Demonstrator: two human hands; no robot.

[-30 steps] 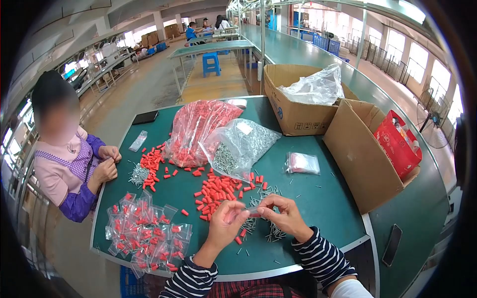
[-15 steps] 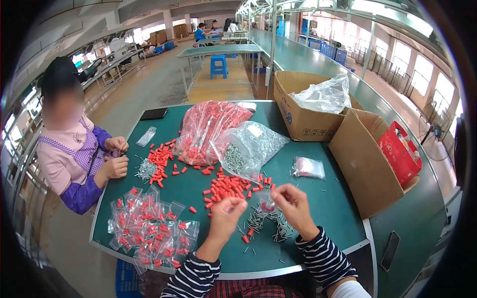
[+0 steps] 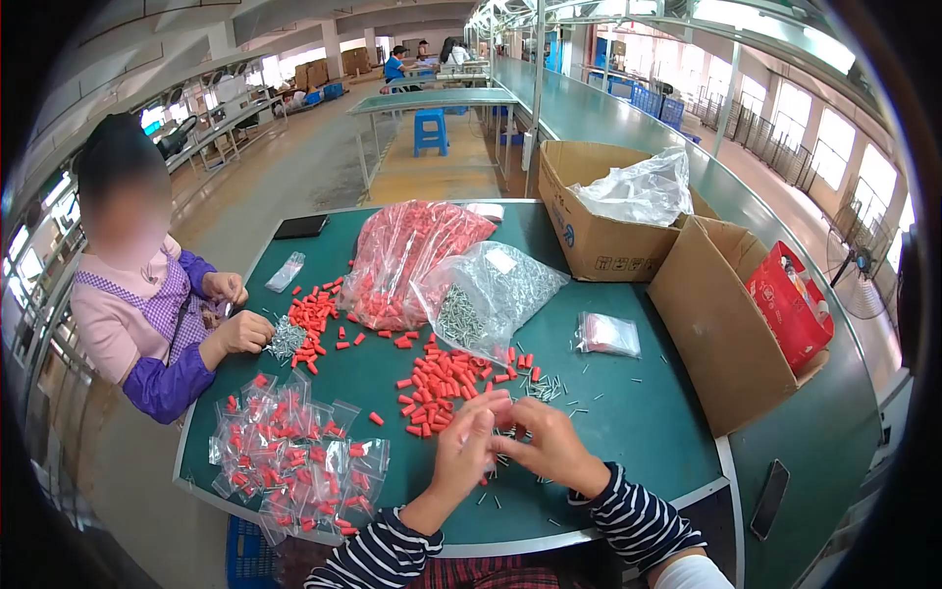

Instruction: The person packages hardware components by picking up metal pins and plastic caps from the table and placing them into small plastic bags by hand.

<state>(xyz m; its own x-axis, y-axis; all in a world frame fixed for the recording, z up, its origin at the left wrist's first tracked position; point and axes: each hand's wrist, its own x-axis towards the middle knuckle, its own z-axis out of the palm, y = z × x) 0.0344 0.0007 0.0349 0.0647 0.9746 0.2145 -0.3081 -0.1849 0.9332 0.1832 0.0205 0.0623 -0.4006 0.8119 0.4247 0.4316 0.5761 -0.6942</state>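
My left hand (image 3: 465, 444) and my right hand (image 3: 546, 444) meet over the green table (image 3: 628, 471), fingers bent and fingertips close together. The small clear plastic bag in my right hand is mostly hidden by the fingers. What my left fingers pinch, if anything, I cannot make out. Beyond my hands lies a pile of red plastic caps (image 3: 446, 378). Metal screws (image 3: 542, 386) are scattered behind and partly beneath my hands. To the left, filled small bags (image 3: 294, 452) with red pieces inside form a heap.
Behind the caps stand a large bag of red caps (image 3: 407, 260) and a clear bag of screws (image 3: 481, 309). Cardboard boxes (image 3: 613, 231) line the right side, near a stack of flat bags (image 3: 609, 335). A co-worker (image 3: 147, 285) handles screws at the left edge.
My hands have come together; the right moved left and down, carrying the small bag, now mostly hidden. The co-worker's nearer hand has moved toward their screw pile.
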